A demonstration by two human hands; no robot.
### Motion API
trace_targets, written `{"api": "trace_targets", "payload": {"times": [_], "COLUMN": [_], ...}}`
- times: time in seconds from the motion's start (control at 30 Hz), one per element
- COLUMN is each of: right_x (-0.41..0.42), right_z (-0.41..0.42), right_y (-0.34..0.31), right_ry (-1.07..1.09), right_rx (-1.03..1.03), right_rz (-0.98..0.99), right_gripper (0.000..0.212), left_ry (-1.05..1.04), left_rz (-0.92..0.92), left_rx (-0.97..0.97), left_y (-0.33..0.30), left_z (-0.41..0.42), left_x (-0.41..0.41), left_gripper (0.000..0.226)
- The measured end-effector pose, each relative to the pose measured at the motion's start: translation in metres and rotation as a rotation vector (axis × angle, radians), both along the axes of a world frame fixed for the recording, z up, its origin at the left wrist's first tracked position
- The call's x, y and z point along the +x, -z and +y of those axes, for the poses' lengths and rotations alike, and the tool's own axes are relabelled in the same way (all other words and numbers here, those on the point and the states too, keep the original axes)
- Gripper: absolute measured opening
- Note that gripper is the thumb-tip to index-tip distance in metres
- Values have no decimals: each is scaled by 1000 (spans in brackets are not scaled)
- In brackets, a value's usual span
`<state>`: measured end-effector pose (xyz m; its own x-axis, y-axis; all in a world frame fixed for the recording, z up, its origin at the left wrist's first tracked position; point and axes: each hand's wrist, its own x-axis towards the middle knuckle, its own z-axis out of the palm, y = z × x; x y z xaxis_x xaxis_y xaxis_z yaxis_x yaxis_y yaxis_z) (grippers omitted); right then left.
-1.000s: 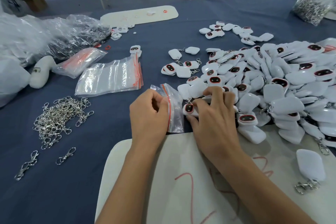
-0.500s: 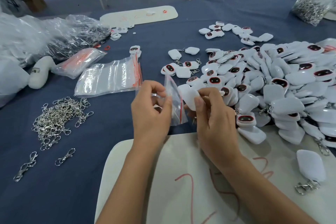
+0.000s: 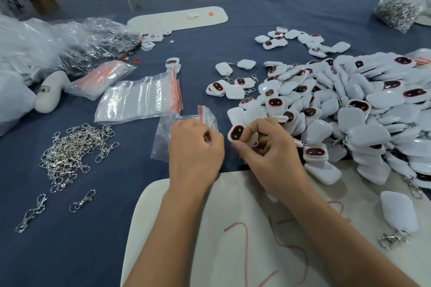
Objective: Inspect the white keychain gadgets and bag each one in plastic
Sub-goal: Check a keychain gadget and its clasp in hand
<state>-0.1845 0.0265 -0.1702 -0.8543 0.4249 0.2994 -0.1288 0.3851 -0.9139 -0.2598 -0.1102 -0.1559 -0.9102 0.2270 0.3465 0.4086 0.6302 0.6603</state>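
**Bagging a keychain gadget at the packing table**

Blue cloth covers the table (image 3: 210,53), with folding-table legs in the background. Toward its right edge lies the large heap of white keychain gadgets (image 3: 349,105); a stack of zip bags (image 3: 140,98) sits left of centre, a pile of metal clasps (image 3: 70,149) nearer the left edge, and a white board (image 3: 233,228) marked in red lies at the near edge. Right hand (image 3: 268,151): fingers curled round one gadget (image 3: 238,133), dark face up, raised just above the cloth beside the heap. Left hand (image 3: 196,147): fingers closed, pinching a small zip bag (image 3: 186,128) near its red-striped mouth; whether the mouth is open cannot be told. For a clean insertion, the mouth should probably be spread before the gadget is slid in narrow end first, clasp tucked after it.
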Motion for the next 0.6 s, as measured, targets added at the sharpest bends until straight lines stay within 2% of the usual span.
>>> {"api": "trace_targets", "payload": {"times": [0.07,0.13,0.23,0.33,0.43,0.6], "right_x": [0,1,1,1,2,1], "right_z": [0,0,0,0,1,2], "right_y": [-1,-2,-3,-3,-3,-5], "right_ry": [-38,-92,-99,-90,-47,-69], "right_rx": [-124,-252,-345,-326,-356,-470], "right_rz": [38,76,85,86,85,63], "right_gripper": [23,26,38,22,11,6], "left_ry": [-47,-50,56,128,171,230], "left_rz": [8,116,252,35,-201,-326], "left_rx": [36,121,318,479,506,480], "left_y": [-1,-4,-8,-10,-8,-5], "left_z": [-1,0,5,12,15,13], "left_x": [2,6,11,17,18,13], "left_gripper": [29,13,13,13,9,10]}}
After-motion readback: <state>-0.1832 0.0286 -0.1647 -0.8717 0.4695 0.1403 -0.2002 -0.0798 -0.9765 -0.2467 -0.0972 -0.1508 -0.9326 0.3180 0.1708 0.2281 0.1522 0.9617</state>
